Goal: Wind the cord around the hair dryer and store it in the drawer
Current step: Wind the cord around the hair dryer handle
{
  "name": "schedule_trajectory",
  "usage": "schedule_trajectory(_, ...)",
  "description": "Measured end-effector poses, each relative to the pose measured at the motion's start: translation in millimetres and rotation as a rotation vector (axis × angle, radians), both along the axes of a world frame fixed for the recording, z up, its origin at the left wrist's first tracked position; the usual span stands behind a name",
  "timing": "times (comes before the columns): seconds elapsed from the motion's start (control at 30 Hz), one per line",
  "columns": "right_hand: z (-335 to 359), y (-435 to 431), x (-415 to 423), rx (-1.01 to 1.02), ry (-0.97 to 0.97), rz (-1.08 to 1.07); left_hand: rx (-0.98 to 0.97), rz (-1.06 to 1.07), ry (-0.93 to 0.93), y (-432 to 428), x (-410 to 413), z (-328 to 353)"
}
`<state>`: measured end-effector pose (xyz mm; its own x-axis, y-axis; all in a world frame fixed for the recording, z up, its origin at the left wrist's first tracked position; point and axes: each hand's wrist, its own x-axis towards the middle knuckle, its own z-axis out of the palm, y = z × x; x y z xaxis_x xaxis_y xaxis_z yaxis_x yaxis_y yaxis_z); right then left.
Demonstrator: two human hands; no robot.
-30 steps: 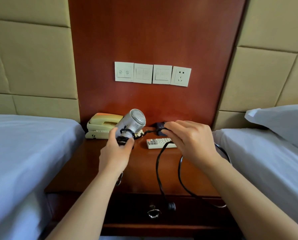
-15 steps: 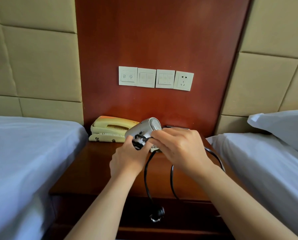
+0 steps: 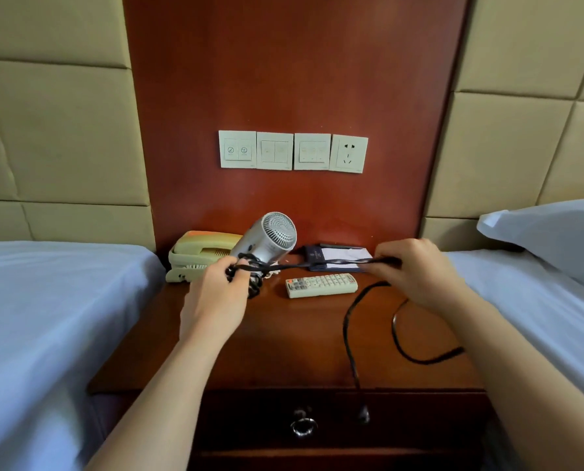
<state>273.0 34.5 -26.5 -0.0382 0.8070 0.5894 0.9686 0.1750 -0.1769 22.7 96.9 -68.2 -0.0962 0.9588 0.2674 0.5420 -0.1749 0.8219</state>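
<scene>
The hair dryer (image 3: 266, 241) is gripped by the left hand (image 3: 215, 297); the cord (image 3: 317, 264) is pulled taut in the closed right hand (image 3: 416, 273); winding is underway; the slack below must be wrapped before the drawer (image 3: 304, 424) is opened.

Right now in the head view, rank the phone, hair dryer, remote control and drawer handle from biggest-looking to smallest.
1. Phone and hair dryer: look alike in size, and a hand hides part of each, so no ranking.
2. Remote control.
3. Drawer handle: smallest, though it is nearest the camera.
</scene>
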Motion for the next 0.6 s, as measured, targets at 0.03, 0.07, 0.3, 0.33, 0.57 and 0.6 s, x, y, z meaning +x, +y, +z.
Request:
schedule_trajectory(0.03,0,0,1,-0.026,0.041,0.053,-0.009,0.002,-0.033,1,-2,0)
schedule_trajectory(0.07,-1,0,-1,-0.032,0.06,0.085,-0.015,0.001,-0.059,0,-4,0)
schedule_trajectory(0.3,-7,1,-3,0.057,0.077,-0.097,-0.035,-0.161,0.015,1,-10,-5)
schedule_trajectory(0.33,-7,3,-3,0.103,0.085,-0.14,-0.039,-0.202,0.037,-1,-9,-4)
schedule_trajectory(0.57,4,17,-6,0.382,0.129,-0.367,-0.115,-0.464,-0.029,-12,0,0)
schedule_trajectory(0.6,6,21,-5,0.397,0.122,-0.373,-0.127,-0.498,-0.059,-13,0,3)
